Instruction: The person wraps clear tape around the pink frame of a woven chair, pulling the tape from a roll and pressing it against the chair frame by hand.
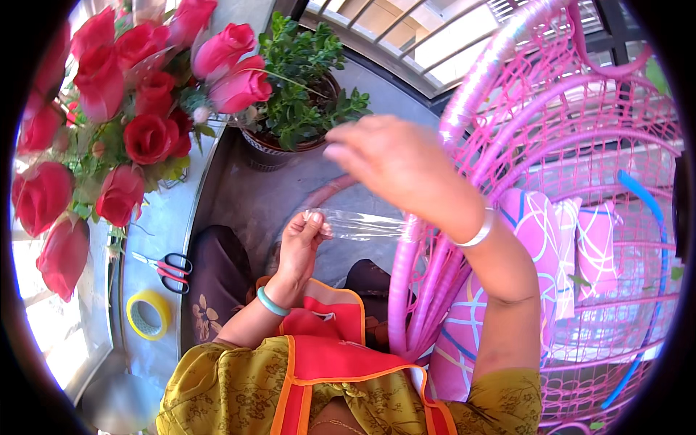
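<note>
My left hand (pixel 303 243) pinches the end of a clear tape strip (pixel 359 225) that stretches right to the pink frame (pixel 413 246) of a wicker swing chair. My right hand (pixel 399 167) is raised above the strip, by the frame's bundled pink bars, fingers curled and blurred; whether it holds anything I cannot tell. A green bangle is on my left wrist, a silver one on my right.
A bunch of red and pink roses (pixel 123 109) fills the upper left. A potted green plant (pixel 297 94) stands on the floor. Red-handled scissors (pixel 167 267) and a yellow tape roll (pixel 148 315) lie on the grey table (pixel 156 217) at left. Pink cushions (pixel 551 239) sit inside the chair.
</note>
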A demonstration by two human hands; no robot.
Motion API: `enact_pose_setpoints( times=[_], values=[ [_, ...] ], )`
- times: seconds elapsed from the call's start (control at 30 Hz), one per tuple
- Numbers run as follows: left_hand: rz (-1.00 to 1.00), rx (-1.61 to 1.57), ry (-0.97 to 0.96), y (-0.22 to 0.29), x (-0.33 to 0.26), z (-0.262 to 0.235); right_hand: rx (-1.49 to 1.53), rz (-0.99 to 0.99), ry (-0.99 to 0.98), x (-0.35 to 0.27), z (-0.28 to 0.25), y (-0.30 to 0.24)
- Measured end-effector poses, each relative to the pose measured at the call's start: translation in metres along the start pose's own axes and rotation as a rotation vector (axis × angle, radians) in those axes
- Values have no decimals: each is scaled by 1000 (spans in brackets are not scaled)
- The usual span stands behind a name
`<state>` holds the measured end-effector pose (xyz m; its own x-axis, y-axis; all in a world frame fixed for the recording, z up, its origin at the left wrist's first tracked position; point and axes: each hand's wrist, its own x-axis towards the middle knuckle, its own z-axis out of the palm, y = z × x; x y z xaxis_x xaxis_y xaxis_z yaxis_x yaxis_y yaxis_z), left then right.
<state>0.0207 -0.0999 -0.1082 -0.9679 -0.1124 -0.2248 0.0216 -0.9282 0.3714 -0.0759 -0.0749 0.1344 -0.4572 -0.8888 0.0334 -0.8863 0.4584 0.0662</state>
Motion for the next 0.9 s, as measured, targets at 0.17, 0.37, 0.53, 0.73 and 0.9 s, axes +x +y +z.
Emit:
enact_pose_setpoints(
  times=[0.17,0.37,0.53,0.73,0.9],
  values=[
    [12,24,-39,5,-3,3,361,254,226,-55,-59,-12],
    [46,11,-131,7,-10,-5,425,515,-129,-128,-52,-30],
    [124,156,-68,5,-16,-7,278,637,-446,-168,-3,-64],
    [126,275,-49,-1,-16,-8,161,773,-76,-183,40,-81],
    [73,315,-61,0,-9,-8,197,715,31,-190,54,-64]
  ],
)
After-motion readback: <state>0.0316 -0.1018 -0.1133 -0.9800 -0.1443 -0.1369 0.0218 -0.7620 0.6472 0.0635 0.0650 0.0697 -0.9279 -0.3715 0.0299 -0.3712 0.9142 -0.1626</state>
